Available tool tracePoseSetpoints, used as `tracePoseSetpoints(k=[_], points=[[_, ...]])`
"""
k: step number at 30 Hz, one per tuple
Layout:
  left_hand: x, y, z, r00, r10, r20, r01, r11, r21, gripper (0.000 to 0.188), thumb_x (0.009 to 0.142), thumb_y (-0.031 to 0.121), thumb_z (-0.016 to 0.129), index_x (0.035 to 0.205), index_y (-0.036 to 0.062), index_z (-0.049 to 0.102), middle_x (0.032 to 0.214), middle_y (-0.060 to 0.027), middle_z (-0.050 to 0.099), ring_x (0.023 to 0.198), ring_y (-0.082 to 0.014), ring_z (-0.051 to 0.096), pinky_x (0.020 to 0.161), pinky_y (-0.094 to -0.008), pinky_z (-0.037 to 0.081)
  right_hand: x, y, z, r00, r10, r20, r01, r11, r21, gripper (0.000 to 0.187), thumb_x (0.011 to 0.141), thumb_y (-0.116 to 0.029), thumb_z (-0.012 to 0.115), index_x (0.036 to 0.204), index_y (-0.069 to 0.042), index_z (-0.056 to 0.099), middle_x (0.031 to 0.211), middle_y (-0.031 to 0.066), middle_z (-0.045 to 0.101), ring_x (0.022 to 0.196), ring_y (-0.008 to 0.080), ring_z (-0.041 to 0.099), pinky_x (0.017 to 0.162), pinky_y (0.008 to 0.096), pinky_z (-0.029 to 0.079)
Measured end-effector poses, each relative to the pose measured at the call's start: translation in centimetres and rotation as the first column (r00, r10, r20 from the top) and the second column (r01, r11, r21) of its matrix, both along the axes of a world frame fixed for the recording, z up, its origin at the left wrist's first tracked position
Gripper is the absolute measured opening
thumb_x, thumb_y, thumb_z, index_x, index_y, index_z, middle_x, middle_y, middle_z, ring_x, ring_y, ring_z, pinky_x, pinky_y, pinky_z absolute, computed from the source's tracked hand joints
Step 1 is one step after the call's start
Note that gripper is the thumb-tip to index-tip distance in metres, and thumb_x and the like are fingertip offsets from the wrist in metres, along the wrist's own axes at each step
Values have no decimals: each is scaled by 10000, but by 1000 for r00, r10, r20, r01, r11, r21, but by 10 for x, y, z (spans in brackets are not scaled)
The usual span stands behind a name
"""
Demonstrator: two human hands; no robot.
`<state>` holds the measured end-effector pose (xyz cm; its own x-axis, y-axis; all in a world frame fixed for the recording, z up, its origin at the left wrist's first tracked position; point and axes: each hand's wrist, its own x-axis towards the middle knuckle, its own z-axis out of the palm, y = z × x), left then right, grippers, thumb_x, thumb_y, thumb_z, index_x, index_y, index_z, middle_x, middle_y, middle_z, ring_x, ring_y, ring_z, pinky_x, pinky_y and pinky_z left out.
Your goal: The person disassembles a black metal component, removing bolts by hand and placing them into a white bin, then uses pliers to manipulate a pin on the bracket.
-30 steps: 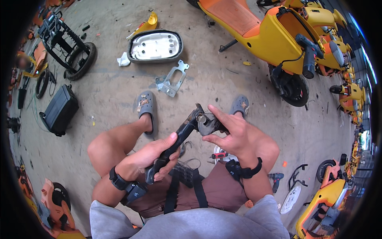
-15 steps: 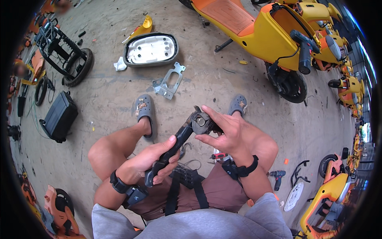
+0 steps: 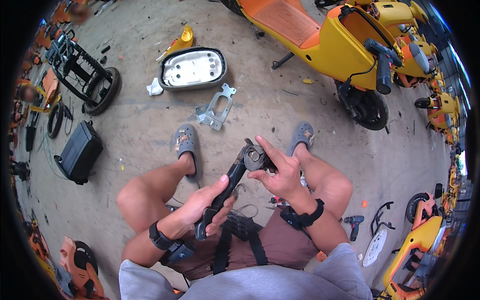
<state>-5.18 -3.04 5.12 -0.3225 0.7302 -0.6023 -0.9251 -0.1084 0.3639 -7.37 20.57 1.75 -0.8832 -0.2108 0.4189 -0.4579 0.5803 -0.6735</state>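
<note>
A long black bar-shaped part (image 3: pixel 226 196) slants over my lap, with a rounded dark grey metal joint at its upper end; its exact kind I cannot make out. My left hand (image 3: pixel 202 204) is closed around the lower length, thumb lying along the top. At the joint, my right hand (image 3: pixel 282 175) grips with index finger and thumb on either side, the other fingers partly hidden behind. Beyond my feet, a flat grey metal bracket (image 3: pixel 215 121) lies on the floor, close to an upturned scooter seat (image 3: pixel 195 86) with a white underside.
A yellow and orange scooter (image 3: pixel 320 50) stands at far right, with a cordless drill (image 3: pixel 384 65) on it. Another drill (image 3: pixel 354 226) lies on the floor by my right knee. At left are a black box (image 3: pixel 79 152) and a bare black frame with a wheel (image 3: pixel 102 90).
The view has shifted slightly, so the floor things sit a little lower and to the right. Both hands keep hold of the black part, which stands a bit steeper.
</note>
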Motion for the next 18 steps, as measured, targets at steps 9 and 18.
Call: tracePoseSetpoints(k=[9, 18], points=[[0, 12, -6, 995, 104, -13, -104, 994, -19, 591, 996, 615, 300, 792, 75, 427, 503, -31, 427, 328, -147, 457, 308, -284, 436, 4, -24, -17, 973, -123, 197, 150, 980, -129, 723, 833, -413, 750, 1384, -20, 497, 950, 159, 699, 798, 149, 667, 691, 282, 530], [1, 27, -15, 981, 178, -77, -186, 976, -114, 624, 968, 662, 324, 800, 71, 435, 502, -59, 438, 337, -187, 480, 318, -317, 421, 1, -48, -34, 938, -231, 258, 294, 925, -242, 631, 895, -432, 673, 1362, -40, 514, 874, 197, 694, 743, 318, 710, 642, 354, 529]])
